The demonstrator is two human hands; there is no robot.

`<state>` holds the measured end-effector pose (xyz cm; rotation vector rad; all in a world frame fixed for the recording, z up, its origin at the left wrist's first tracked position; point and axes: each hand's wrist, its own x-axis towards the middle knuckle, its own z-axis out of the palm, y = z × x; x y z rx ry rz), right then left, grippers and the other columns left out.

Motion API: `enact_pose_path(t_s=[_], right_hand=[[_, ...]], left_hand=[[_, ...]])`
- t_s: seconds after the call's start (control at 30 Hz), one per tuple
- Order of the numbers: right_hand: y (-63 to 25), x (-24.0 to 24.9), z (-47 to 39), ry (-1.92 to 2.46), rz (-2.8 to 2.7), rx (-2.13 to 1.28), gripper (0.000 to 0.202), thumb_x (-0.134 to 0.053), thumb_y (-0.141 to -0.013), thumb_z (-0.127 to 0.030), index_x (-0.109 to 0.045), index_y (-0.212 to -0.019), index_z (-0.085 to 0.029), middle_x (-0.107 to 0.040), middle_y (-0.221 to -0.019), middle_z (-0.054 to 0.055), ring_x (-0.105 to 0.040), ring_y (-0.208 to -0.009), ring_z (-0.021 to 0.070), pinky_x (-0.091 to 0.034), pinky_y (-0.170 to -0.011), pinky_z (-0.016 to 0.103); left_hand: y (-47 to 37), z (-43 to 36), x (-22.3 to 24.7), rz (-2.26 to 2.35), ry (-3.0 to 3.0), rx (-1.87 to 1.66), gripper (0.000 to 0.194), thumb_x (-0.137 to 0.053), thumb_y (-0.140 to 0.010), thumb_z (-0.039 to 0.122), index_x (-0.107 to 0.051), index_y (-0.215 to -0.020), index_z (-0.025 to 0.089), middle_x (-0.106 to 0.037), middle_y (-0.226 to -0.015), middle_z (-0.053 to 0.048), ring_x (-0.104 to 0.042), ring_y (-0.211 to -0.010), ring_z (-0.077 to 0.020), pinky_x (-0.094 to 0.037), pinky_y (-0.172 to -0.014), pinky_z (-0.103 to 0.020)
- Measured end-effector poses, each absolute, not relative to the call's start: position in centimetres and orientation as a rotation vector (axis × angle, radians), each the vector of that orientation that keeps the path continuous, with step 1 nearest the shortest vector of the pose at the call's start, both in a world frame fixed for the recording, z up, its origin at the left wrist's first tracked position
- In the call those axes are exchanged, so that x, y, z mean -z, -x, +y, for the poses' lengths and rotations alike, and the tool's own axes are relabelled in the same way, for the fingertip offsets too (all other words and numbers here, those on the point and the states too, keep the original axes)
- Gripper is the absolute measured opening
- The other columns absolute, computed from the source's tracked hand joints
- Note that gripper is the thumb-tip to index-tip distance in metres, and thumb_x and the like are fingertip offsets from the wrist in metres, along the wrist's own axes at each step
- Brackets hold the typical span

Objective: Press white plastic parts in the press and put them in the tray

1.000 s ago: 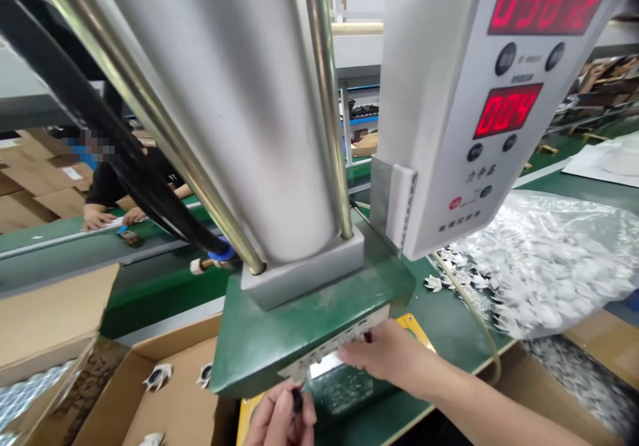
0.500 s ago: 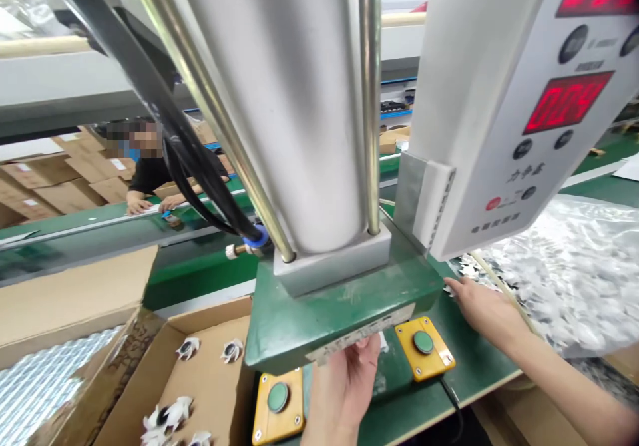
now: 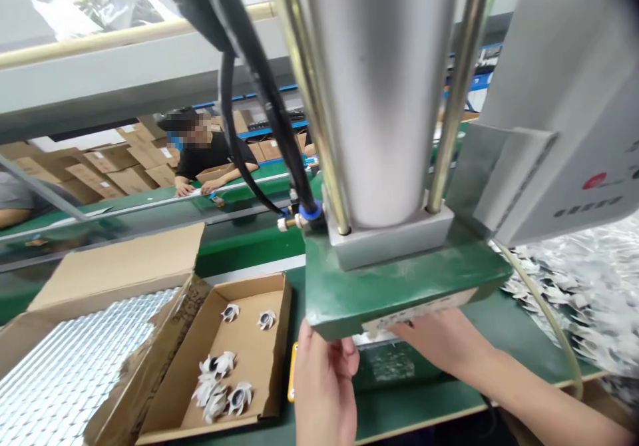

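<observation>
The press cylinder point(image 3: 384, 93) above my hands was brushed metal with a dull sheen, and the guide rods point(image 3: 452, 93) beside it were polished and glossy. The press head point(image 3: 399, 289) wore green paint, matt and scuffed. The control box point(image 3: 569, 120) on the right looked like smooth grey plastic. The hoses point(image 3: 259, 100) were black rubber. The open carton point(image 3: 234, 359) to the left was plain matt cardboard, holding small white plastic impellers point(image 3: 219, 386). The bench top point(image 3: 414, 393) near me was matt green.
</observation>
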<state>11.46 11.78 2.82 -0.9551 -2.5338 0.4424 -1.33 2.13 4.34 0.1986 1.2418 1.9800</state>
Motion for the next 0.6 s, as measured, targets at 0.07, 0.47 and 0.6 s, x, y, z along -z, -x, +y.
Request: enact_pose_path(t_s=[0.07,0.47,0.6], right_hand=[[-10.8,-3.0,12.0,0.916,-2.544,-0.491,0.017,-0.051,-0.083,-0.024,-0.064,-0.094,-0.025,-0.066,-0.076,0.001,-0.063,-0.072,0.0217,-0.047,-0.062,0.028],[-14.0,0.0,11.7,1.052,-2.568,-0.326,0.032,-0.047,-0.085,-0.046,-0.061,-0.067,-0.024,-0.056,-0.051,0.001,-0.058,-0.047,0.0206,-0.043,-0.042,0.027],[-18.8,2.9,11.5,1.024,-2.471,-0.226,0.029,-0.038,-0.091,-0.044,-0.06,-0.099,-0.027,-0.066,-0.091,0.002,-0.066,-0.076,0.0202,-0.053,-0.057,0.026]], left_hand=[[1.9,1.0,-3.9,1.244,-0.157,-1.996,0.012,-0.063,-0.075,0.026,-0.054,-0.082,0.021,-0.047,-0.057,0.005,-0.039,-0.051,-0.0091,-0.03,-0.04,-0.017],[4.5,-2.5,0.1,2.158,-0.88,-1.565,0.021,-0.054,-0.079,0.041,-0.06,-0.09,0.024,-0.054,-0.075,-0.001,-0.051,-0.057,-0.0148,-0.04,-0.051,-0.026],[5.8,-4.8,2.2,2.699,-1.384,-0.946,0.027,-0.039,-0.087,0.037,-0.061,-0.099,0.026,-0.054,-0.107,-0.007,-0.061,-0.086,-0.0215,-0.048,-0.066,-0.031]])
